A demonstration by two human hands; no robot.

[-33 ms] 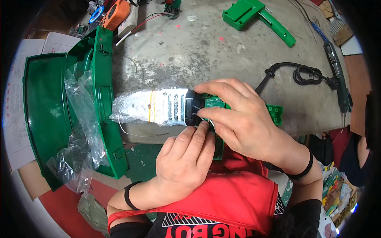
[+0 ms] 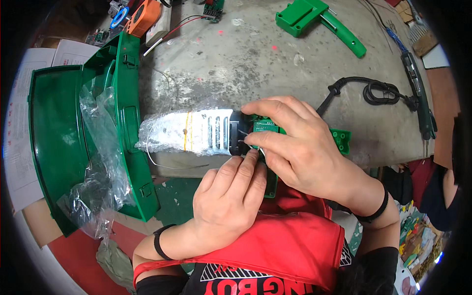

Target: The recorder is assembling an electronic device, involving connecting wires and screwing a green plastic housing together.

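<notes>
A heating tool (image 2: 219, 132) lies across the near edge of the bench, its slotted metal guard wrapped in clear plastic and banded in yellow. Behind its black collar (image 2: 236, 132) an opened green handle half (image 2: 340, 141) holds a green circuit board (image 2: 264, 127). Over the board arches my right hand (image 2: 307, 147), one finger at the collar, others closed near a short white wire (image 2: 262, 153). My left hand (image 2: 227, 196) is closed at the lower side of the collar and board, fingertips touching the right hand's area. The fingers hide much of the wiring.
An open green metal case (image 2: 129, 132) with crumpled clear plastic (image 2: 103, 147) stands at the left. Another green handle half (image 2: 314, 22) lies far right. A black cord (image 2: 361, 81) and a soldering iron (image 2: 417, 83) lie at the right. A small display board (image 2: 213, 11) sits at the back.
</notes>
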